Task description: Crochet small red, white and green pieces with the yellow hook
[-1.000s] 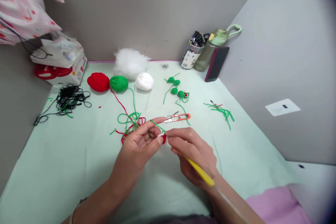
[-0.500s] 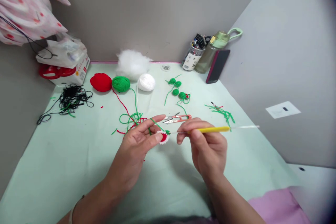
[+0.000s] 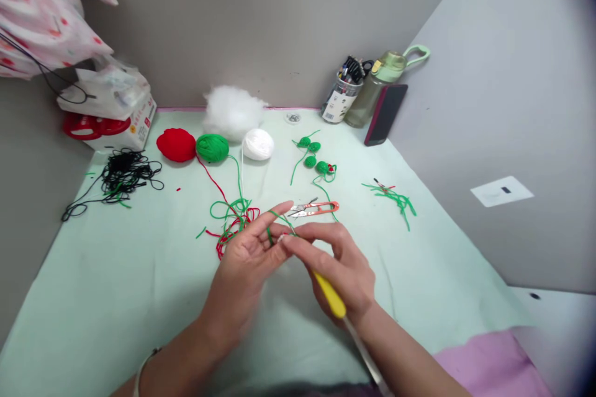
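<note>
My left hand (image 3: 246, 263) pinches a small crocheted piece (image 3: 280, 238), mostly hidden now behind the fingertips, with a bit of white edge and red showing. Green yarn (image 3: 280, 216) runs over the raised left index finger and around another finger. In my right hand (image 3: 347, 270) is a crochet hook (image 3: 331, 299) with a yellow handle, its rear end slanting down toward my body. The right thumb and index fingertips meet the piece at the left fingertips. Just beyond the hands lie orange-handled thread snips (image 3: 316, 208).
Red (image 3: 176, 144), green (image 3: 212, 147) and white (image 3: 257, 144) yarn balls sit before white stuffing (image 3: 234, 113). Several green crocheted balls (image 3: 310, 162) lie behind the snips. Black cord (image 3: 123, 173) is at left, green scraps (image 3: 395, 200) at right, a phone (image 3: 386, 115) and bottle (image 3: 367, 99) behind.
My right hand has moved left against the piece and turned, so the hook's rear end swung from pointing right to pointing down toward me. The fingers now cover most of the piece.
</note>
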The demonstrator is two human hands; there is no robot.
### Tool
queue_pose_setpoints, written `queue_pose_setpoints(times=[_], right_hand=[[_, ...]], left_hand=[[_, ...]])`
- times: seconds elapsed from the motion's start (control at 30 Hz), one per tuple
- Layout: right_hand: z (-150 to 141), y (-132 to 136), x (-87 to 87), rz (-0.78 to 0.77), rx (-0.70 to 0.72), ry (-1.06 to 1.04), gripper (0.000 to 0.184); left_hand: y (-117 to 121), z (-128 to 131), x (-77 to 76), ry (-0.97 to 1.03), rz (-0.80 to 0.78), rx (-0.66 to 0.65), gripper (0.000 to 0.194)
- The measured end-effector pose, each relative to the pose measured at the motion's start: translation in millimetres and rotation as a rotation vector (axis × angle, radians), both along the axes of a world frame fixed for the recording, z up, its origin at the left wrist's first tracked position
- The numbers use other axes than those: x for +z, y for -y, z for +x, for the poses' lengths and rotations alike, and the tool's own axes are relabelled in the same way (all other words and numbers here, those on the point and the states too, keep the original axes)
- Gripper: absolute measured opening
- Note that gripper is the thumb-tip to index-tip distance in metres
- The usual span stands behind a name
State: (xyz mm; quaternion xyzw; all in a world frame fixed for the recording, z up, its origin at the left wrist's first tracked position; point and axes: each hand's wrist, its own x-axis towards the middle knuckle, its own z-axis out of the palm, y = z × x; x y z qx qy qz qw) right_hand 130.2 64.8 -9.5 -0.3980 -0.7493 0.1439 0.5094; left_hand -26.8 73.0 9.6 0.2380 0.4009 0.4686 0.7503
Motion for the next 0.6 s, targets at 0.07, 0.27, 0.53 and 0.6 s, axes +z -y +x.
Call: queue_pose_setpoints(times=[0.07,0.27,0.53,0.6], right_hand=[[2.6,0.2,-0.5,0.034,-0.003,0.049,0.034],[9.8,-15.3,6.4,-0.348,0.137,-0.549,0.017],[5.2,-15.6,2.2,-0.483,0.264,-0.603,0.016],[6.4,-16.6,2.6,-0.512,0.288,-0.660,0.015]], left_hand=[[-2.0,-0.5,-1.4,0.097,-0.055,-0.055,0.039],[-6.4,-7.8,0.8,0.051,-0.063,-0.022,0.029],[2.1,-3.5,2.9,-0.148,0.088,-0.023,0.039],[1.5,-4.6,4.8,-0.184,0.121,-0.017,0.033]])
